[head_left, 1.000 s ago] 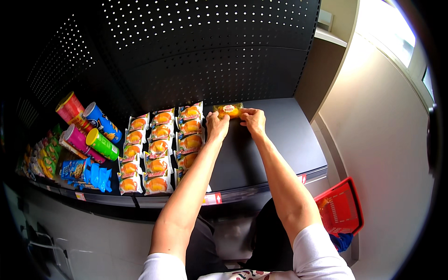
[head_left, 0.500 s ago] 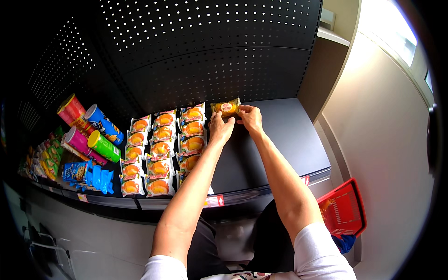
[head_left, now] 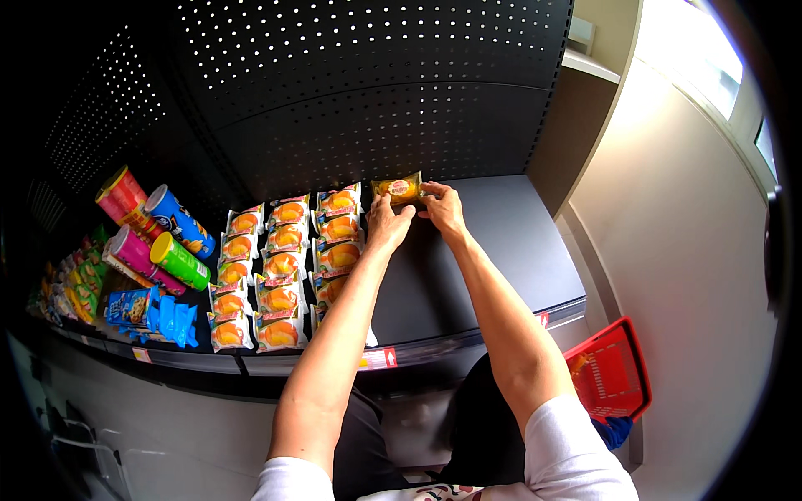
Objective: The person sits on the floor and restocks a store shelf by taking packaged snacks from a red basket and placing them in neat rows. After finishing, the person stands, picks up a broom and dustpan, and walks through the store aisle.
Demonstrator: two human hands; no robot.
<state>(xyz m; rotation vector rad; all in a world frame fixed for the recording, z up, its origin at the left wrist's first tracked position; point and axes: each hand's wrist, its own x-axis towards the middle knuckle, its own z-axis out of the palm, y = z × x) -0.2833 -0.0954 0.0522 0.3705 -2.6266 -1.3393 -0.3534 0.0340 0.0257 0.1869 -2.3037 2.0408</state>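
A small yellow-gold snack packet (head_left: 396, 189) lies at the back of the black shelf, close to the perforated panel. My left hand (head_left: 388, 223) has its fingertips on the packet's lower left side, with the thumb below its front edge. At the right end, the bent fingers of my right hand (head_left: 443, 207) meet the wrapper, so the packet is held between both hands. Left of it runs a column of white-and-orange wrapped cakes (head_left: 339, 227), its near end partly hidden by my left forearm. Two more such columns (head_left: 281, 265) lie farther left.
Blue, pink and green snack canisters (head_left: 179, 260) and blue snack bags (head_left: 150, 311) crowd the left of the shelf (head_left: 501, 259). A black perforated panel (head_left: 376, 125) rises behind. On the floor at right sits a red basket (head_left: 639, 367), near a pale wall.
The view has shifted slightly. Both hands stay at the packet, which now lies a little more level; the right fingers have loosened slightly at its end.
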